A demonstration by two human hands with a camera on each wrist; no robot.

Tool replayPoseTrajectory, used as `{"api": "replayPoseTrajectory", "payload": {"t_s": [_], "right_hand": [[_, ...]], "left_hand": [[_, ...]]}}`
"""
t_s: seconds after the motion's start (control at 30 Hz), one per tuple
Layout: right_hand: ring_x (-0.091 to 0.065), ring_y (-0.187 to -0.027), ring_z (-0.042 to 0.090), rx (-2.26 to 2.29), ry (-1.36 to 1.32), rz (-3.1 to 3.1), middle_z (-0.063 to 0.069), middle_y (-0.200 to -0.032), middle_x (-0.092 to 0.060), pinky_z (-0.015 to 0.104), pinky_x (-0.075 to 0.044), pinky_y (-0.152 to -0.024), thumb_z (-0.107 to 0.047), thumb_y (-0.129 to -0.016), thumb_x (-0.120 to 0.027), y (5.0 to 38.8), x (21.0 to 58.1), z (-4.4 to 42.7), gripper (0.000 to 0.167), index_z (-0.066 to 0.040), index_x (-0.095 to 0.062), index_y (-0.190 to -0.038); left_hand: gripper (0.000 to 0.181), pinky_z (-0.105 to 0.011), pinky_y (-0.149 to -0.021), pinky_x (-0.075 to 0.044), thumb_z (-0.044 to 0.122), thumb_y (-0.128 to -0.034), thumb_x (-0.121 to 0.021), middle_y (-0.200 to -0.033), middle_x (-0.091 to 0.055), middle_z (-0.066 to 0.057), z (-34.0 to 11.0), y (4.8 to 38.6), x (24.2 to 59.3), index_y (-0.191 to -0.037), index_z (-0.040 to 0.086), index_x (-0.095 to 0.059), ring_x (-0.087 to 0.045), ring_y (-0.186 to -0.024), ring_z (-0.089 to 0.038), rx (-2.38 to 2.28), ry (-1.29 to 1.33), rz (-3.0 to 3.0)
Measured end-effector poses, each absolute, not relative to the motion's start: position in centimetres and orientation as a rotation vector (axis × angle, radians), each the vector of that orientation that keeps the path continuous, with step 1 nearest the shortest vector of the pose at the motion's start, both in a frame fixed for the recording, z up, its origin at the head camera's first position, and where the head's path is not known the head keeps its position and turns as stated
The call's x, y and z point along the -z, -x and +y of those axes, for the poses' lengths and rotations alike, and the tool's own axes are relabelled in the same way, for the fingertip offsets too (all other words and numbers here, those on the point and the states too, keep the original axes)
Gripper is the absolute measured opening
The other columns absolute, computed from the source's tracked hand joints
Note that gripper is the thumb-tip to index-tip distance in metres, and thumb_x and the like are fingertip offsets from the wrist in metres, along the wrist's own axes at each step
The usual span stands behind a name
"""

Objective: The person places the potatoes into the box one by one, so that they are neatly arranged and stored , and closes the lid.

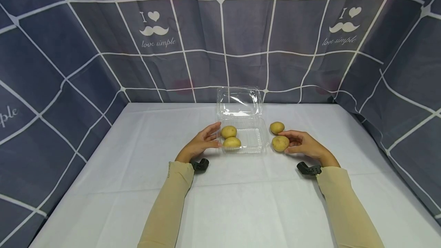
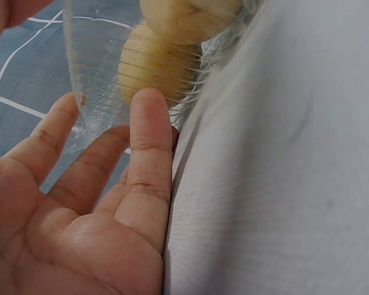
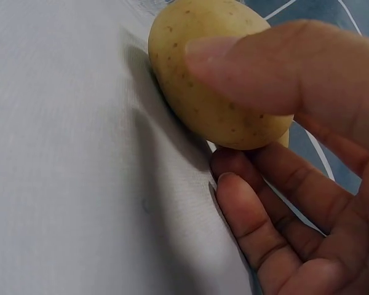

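A clear plastic box (image 1: 253,137) with its lid (image 1: 239,102) raised at the back stands on the white table. Two potatoes (image 1: 229,132) lie in its left half, one behind the other. My left hand (image 1: 201,142) touches the box's left wall with its fingers spread; the left wrist view shows the fingertips against the ribbed side (image 2: 101,80). Right of the box, my right hand (image 1: 306,144) holds a potato (image 1: 280,144) between thumb and fingers, also seen in the right wrist view as a speckled potato (image 3: 203,92). Another potato (image 1: 277,127) lies just behind it.
A white cloth (image 1: 227,209) covers the table. Grey-blue checked curtains (image 1: 241,30) with white lines and printed lettering stand behind it and on both sides.
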State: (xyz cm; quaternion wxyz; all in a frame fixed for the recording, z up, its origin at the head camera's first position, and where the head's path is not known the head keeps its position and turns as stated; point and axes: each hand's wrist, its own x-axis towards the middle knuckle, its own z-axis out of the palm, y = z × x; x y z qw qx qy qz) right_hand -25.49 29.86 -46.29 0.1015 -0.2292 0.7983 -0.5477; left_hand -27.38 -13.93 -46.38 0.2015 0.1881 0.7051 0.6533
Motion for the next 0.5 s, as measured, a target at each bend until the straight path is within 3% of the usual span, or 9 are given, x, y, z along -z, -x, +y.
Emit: {"api": "replayPoseTrajectory", "payload": {"t_s": [0.5], "right_hand": [[-0.065, -0.101, 0.006, 1.661, 0.674, 2.394, -0.01, -0.118, -0.071, 0.017, -0.057, -0.087, 0.011, -0.086, -0.084, 25.33, 46.26, 29.82, 0.06, 0.018, -0.059, -0.139]], "left_hand": [[0.09, -0.052, -0.131, -0.027, -0.001, -0.0962, -0.073, -0.179, -0.022, -0.017, -13.92, 27.45, 46.36, -0.172, 0.006, -0.025, -0.029, -0.161, -0.04, -1.818, -0.531, 1.975]]}}
